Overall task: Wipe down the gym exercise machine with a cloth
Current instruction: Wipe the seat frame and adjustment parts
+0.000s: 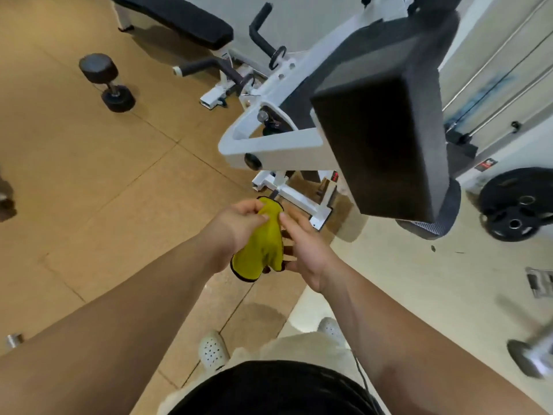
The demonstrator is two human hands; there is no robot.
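I held the yellow cloth (259, 250) bunched between both hands, below and to the left of the machine's black pad (380, 145) and clear of it, not touching any part of the machine. My left hand (236, 226) pinched the cloth's upper part with thumb and fingertips curled round it. My right hand (308, 250) gripped its other side, thumb on top and fingers tucked behind the fabric. The cloth had a dark edging and hung in folds between my hands.

The white machine frame (269, 145) carried the pad and reached out to the pad's left, its feet on the floor (89, 175) under the pad. Farther left of the pad, a dark dumbbell (106, 82) lay on the brown floor. Up and left of the pad stood a black padded bench (179, 19). Just right of the pad, black weight plates (517, 205) leaned near the wall. Well below the pad, my white perforated shoes (213, 348) showed on the floor, and a blurred dumbbell (532, 354) lay toward the lower right of the pad.
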